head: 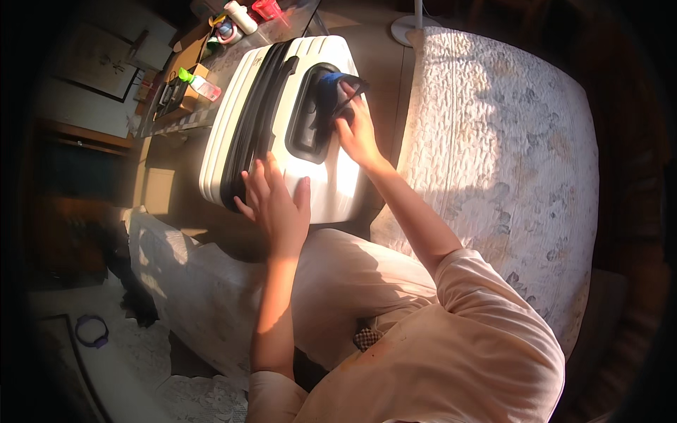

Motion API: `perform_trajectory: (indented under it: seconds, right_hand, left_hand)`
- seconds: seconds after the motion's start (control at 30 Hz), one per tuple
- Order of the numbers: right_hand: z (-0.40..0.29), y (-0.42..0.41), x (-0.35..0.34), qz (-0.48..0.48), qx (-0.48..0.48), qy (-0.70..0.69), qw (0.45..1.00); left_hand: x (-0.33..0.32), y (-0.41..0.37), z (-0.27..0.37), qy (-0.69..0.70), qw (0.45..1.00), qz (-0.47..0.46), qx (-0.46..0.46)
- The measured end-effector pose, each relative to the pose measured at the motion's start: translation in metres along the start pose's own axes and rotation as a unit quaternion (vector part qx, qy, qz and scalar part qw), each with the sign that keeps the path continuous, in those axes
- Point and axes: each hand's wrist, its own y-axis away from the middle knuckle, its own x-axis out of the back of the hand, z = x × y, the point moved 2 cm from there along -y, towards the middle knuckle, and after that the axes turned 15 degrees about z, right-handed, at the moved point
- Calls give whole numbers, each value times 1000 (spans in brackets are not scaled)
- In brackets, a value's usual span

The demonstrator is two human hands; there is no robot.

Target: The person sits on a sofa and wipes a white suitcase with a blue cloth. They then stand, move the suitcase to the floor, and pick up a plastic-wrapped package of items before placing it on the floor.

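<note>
A white hard-shell suitcase with ribbed sides and a black band stands upright before me, its top towards me. Set into its top is a black recessed panel; a black carry handle lies along the band. My right hand grips a dark blue and black cloth over the far end of the recess. Fingers spread, my left hand rests on the near end of the case, by the black band, and holds nothing.
On the left, a glass-topped table bears a spray bottle with a green head, a cardboard box, a white bottle and a red container. A quilted floral cover drapes the seat on the right. A purple ring-shaped item lies lower left.
</note>
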Motion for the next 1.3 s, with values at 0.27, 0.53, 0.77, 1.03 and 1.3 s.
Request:
perform_trajectory:
  seconds: [0.27, 0.53, 0.77, 1.03, 1.3]
  right_hand:
    - [55, 179, 25, -55, -298, -68, 950]
    - [23, 92, -1, 89, -380, -307, 868]
    - [83, 59, -36, 15, -238, -156, 958]
    - [83, -27, -28, 8, -203, -123, 971]
    - [217, 25, -50, 12, -307, -108, 945]
  left_hand:
    - [-73, -156, -32, 91, 988, 13, -126]
    - [-159, -218, -8, 326, 920, -186, -114]
    - [-163, -217, -10, 356, 912, -189, -75]
    - [-150, -215, 5, 350, 912, -206, -56]
    - [-154, -216, 14, 394, 888, -237, 27]
